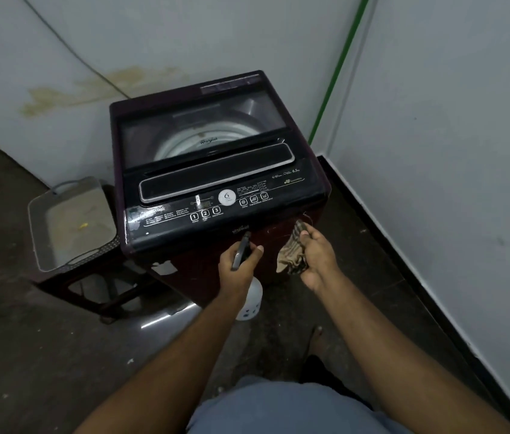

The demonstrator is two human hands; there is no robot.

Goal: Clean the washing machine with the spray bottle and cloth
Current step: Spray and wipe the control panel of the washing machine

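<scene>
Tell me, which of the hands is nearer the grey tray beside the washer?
Left. The left hand, gripping the spray bottle, is right of the grey tray; the right hand, holding the cloth, is farther right.

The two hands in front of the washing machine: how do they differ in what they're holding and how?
The left hand grips a spray bottle by its dark trigger head, white body hanging below; the right hand holds a soft, crumpled striped cloth. The left hand is lower and nearer the machine's middle; the right hand is by its right edge. Both are held close to the washing machine's front.
</scene>
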